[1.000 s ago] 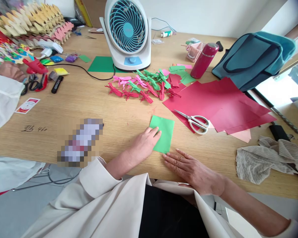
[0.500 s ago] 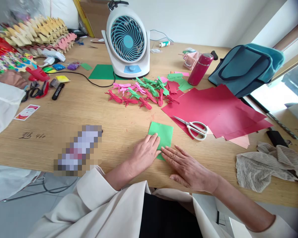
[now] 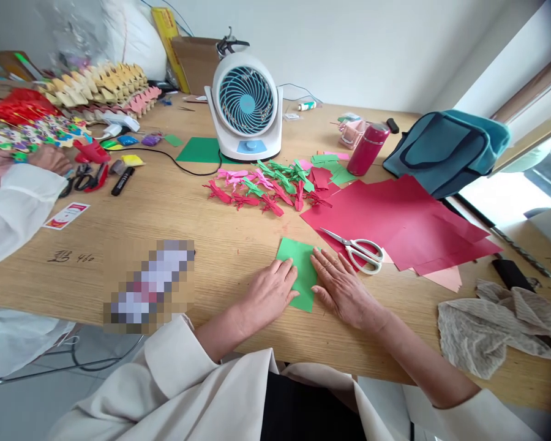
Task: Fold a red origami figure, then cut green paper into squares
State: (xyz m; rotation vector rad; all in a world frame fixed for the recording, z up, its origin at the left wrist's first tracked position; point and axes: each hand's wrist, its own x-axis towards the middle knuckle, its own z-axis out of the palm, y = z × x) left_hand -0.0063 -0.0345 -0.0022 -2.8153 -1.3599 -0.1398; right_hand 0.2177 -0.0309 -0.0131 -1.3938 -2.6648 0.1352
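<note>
A sheet of green paper (image 3: 305, 275) lies on the wooden table in front of me. My left hand (image 3: 272, 289) rests flat on its left edge, fingers stretched out. On the right edge lies my right hand (image 3: 342, 285), palm down with the fingers extended. White-handled scissors (image 3: 365, 254) lie just beyond my right hand, partly over red paper sheets (image 3: 386, 217). Farther back is a heap of folded paper pieces (image 3: 270, 184) in red, green and pink.
A white fan (image 3: 247, 110) stands at the back, a red thermos (image 3: 368, 149) and teal bag (image 3: 447, 150) at right. A crumpled cloth (image 3: 482, 331) lies near the right edge. At left are a blurred-out object (image 3: 151, 282), a marker (image 3: 122, 181) and another person's sleeve (image 3: 22, 202).
My right hand has moved up from the paper's lower edge to its right side. More of the green sheet's lower part shows. My left hand stays on the paper. The view has tilted slightly.
</note>
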